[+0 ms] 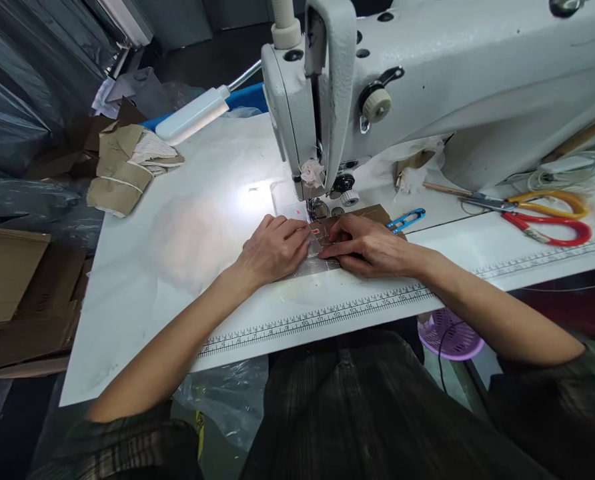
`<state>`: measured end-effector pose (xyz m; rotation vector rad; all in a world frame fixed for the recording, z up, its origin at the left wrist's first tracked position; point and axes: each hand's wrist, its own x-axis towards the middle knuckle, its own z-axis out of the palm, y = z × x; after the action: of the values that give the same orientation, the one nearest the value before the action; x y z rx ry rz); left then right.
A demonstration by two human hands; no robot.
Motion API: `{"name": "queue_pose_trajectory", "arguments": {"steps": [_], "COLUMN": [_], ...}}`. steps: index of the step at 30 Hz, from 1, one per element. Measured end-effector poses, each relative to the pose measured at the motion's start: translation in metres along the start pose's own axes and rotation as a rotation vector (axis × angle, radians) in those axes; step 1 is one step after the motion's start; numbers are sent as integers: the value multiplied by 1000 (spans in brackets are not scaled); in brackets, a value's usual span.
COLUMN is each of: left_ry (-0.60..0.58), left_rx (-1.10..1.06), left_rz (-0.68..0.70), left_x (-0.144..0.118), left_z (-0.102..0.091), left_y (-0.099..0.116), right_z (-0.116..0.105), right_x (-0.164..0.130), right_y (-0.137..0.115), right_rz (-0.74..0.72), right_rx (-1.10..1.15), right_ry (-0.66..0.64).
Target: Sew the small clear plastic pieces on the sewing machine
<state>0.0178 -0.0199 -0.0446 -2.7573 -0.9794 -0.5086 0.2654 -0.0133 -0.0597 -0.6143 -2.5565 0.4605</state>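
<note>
Both forearms are reaching in from the near edge of the white table (142, 267), angling toward each other so the hands are meeting just in front of the needle area of the sewing machine (427, 80). The left hand (272, 250) is lying palm down with its fingers held close together and flattened, pressing on the left side of a small brown piece (365, 215) with a pale, translucent strip over it — the piece is sitting on the machine bed directly below the presser foot. The right hand (365, 247) is resting on the piece's right side, knuckles raised a little, its fingers pressed together and pointing left so that their tips are nearly touching those of the left hand. Just beyond the right hand, blue thread snips (407, 219) are lying on the table, and farther right are scissors with orange and red handles (542, 213). A printed ruler strip (317, 319) is running along the table's front edge beneath both wrists.
</note>
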Motion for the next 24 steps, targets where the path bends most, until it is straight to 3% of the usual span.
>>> {"name": "queue_pose_trajectory", "arguments": {"steps": [7, 11, 18, 24], "left_ry": [-140, -192, -109, -99], "left_rx": [196, 179, -34, -79], "left_rz": [3, -32, -108, -102], "left_x": [11, 17, 8, 6], "left_z": [4, 5, 7, 10], "left_y": [-8, -20, -20, -24], "right_z": [5, 10, 14, 14], "right_x": [6, 10, 7, 8], "right_y": [-8, -9, -12, -13], "right_rz": [148, 213, 243, 235], "right_rx": [-80, -122, -159, -174], "right_ry": [13, 28, 64, 56]}}
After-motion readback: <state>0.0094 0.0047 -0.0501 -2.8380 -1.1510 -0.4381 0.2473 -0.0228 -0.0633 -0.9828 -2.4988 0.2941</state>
